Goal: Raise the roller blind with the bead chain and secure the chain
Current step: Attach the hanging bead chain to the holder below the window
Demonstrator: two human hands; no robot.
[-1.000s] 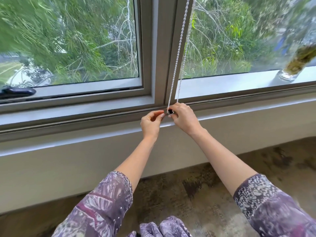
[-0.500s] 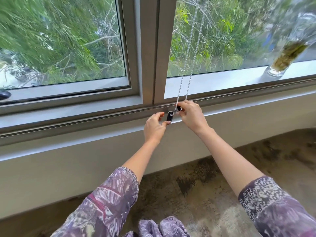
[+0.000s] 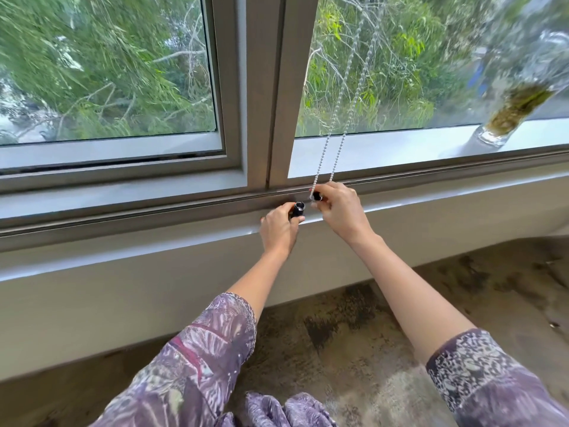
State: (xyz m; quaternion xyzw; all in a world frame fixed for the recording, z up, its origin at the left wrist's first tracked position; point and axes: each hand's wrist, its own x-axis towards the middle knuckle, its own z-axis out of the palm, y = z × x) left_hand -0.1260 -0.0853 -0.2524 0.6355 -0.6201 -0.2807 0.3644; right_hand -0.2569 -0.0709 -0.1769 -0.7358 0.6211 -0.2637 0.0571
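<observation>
A white bead chain (image 3: 338,140) hangs in two strands in front of the right window pane, just right of the grey centre mullion (image 3: 261,87). My right hand (image 3: 338,211) pinches the chain's bottom loop together with a small black piece (image 3: 317,197). Just to its left, my left hand (image 3: 278,231) holds a short black tube-shaped chain holder (image 3: 298,209), its open end facing up, against the window sill. The two black parts are a small gap apart. The roller blind itself is out of view above.
A glass bottle (image 3: 505,118) with greenish contents stands on the outer ledge at the right. The grey sill (image 3: 123,217) runs across the frame, above a white wall. Mottled brown floor (image 3: 400,303) lies below. Purple patterned sleeves and clothing fill the bottom.
A second ago both hands met at one point on the chain's bottom. Now they are apart, the left holding a black tube, the right holding the chain end. The view shifted left.
</observation>
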